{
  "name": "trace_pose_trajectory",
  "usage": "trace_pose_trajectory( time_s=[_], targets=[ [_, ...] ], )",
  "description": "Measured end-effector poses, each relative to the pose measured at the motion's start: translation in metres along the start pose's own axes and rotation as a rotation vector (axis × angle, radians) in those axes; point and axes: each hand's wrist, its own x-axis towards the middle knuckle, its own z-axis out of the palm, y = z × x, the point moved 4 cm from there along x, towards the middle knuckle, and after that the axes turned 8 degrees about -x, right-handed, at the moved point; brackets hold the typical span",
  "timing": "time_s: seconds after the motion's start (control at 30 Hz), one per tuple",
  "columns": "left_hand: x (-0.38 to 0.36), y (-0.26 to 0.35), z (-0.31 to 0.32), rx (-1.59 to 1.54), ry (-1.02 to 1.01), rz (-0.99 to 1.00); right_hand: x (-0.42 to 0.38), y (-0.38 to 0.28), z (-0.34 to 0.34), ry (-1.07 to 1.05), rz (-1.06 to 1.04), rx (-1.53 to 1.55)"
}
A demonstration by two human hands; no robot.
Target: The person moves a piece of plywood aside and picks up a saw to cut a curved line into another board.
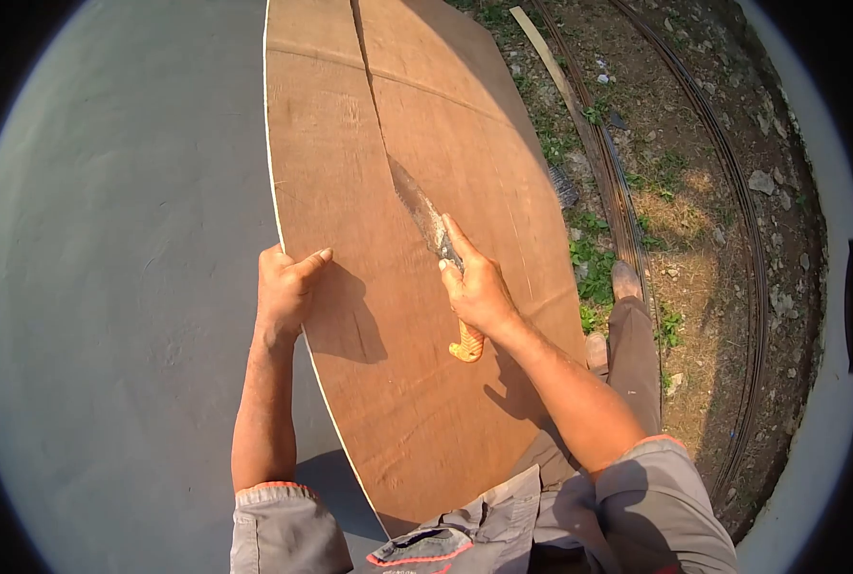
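Note:
A large brown plywood sheet (331,172) stretches away from my body, with a dark cut line running from its far end down to the saw. My right hand (481,290) is wrapped round the orange handle of a handsaw (415,203). The saw's toothed, worn blade meets the sheet at the near end of the cut, and its handle butt sticks out below my fist. On the sheet's left edge, my left hand (288,289) grips with the thumb on top; its fingers are hidden underneath.
A smooth grey surface (139,239) lies left of the sheet. To the right, bare ground with weeds and stones holds long thin metal rods (747,210) and a narrow wooden strip (544,53). A foot (625,279) shows beside the sheet's right edge.

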Motion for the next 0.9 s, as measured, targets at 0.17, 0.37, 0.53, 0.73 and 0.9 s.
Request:
trace_pose_trajectory(
  time_s=[0.17, 0.37, 0.53, 0.73, 0.9],
  targets=[
    [0.002, -0.003, -0.003, -0.059, 0.03, -0.028, -0.074, 0.018, -0.022, 0.025, -0.095, -0.045],
    [0.004, 0.001, 0.0, -0.016, -0.008, 0.084, -0.019, 0.011, -0.008, -0.018, -0.062, 0.002],
    [-0.004, -0.002, 0.002, -0.067, -0.003, 0.014, -0.036, 0.003, -0.005, -0.063, 0.025, -0.004],
    [-0.001, 0.004, 0.005, -0.044, 0.0, 0.064, -0.085, 0.019, -0.031, 0.034, -0.065, 0.011],
    [0.002, 0.0, 0.002, -0.074, 0.028, 0.017, -0.02, 0.003, 0.006, -0.04, 0.046, -0.01]
  ],
)
